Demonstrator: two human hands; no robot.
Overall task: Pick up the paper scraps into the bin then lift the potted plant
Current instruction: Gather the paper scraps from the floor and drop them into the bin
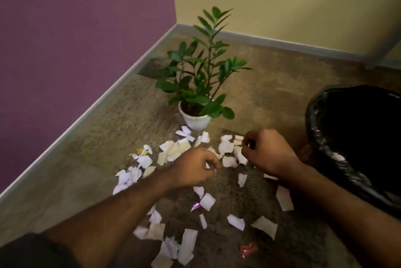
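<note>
Left hand [193,167] fingers curled, pinching paper scraps [173,152]; right hand [268,150] fingers curled too, hold unclear. Scraps strewn on carpet in front of white potted plant [196,119]; black-lined bin [355,137] right of plant. Risk: loose pinch drops scraps before bin.

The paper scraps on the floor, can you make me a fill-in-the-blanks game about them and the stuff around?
1. The potted plant stands in a ____ pot.
2. The bin is lined with a ____ bag.
3. The paper scraps lie scattered on the ____.
4. The wall left of the plant is painted ____.

Missing words: white; black; floor; purple
</note>
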